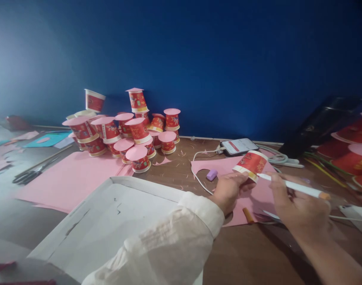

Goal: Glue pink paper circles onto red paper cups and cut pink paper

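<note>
Tilted above the pink paper sheet (228,164) is a red paper cup (253,161) with a white rim, its lower edge pinched by my left hand (230,192). My right hand (296,202) grips a white pen-like tool (300,188), whose thin end touches or nearly touches the cup's pale lower band. A purple block (212,175) lies on the sheet left of the cup. Below the cup, a small brown piece (248,215) rests on the same sheet.
Stacked red cups (138,130) with pink discs stand at the back left. A white box lid (109,225), pink sheets (68,178) and scissors (35,173) lie left. A phone (239,146) with a cable is behind the cup; a black bottle (314,124) and more cups (353,146) are right.
</note>
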The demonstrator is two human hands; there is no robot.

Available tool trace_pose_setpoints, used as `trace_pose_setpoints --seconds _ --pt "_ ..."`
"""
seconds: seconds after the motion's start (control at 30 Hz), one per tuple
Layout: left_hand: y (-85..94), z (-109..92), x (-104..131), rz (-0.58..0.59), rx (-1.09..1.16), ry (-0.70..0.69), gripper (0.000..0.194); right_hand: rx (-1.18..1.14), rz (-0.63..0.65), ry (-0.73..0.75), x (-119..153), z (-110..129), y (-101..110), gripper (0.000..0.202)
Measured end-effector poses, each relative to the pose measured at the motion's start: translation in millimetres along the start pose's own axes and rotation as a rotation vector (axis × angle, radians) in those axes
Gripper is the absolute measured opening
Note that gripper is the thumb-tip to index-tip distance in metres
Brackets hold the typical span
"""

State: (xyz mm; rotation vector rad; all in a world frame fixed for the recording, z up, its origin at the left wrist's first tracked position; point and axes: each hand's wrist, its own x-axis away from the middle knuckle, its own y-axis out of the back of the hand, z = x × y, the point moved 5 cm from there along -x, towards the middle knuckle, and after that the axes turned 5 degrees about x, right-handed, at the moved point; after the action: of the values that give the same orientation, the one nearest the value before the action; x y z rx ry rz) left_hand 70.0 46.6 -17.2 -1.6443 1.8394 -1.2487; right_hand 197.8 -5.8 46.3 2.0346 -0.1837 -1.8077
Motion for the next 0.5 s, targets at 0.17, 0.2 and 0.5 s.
trace_pose_setpoints --seconds 0.17,0.2,0.5 --pt "2.6 0.1 -2.8 -0.006 -0.014 0.011 0.009 -0.082 0.019 0.025 0.6 3.1 0.3 0.046" --pt "2.2 -0.2 -2.4 0.0 -0.011 0.009 0.009 -0.087 0.022 0.023 1.1 3.0 0.4 0.045" --pt "-0.7 -1.6 2.6 -0.005 -0.011 0.011 0.013 -0.066 0.026 -0.02 3.6 -1.6 -1.3 0.041"
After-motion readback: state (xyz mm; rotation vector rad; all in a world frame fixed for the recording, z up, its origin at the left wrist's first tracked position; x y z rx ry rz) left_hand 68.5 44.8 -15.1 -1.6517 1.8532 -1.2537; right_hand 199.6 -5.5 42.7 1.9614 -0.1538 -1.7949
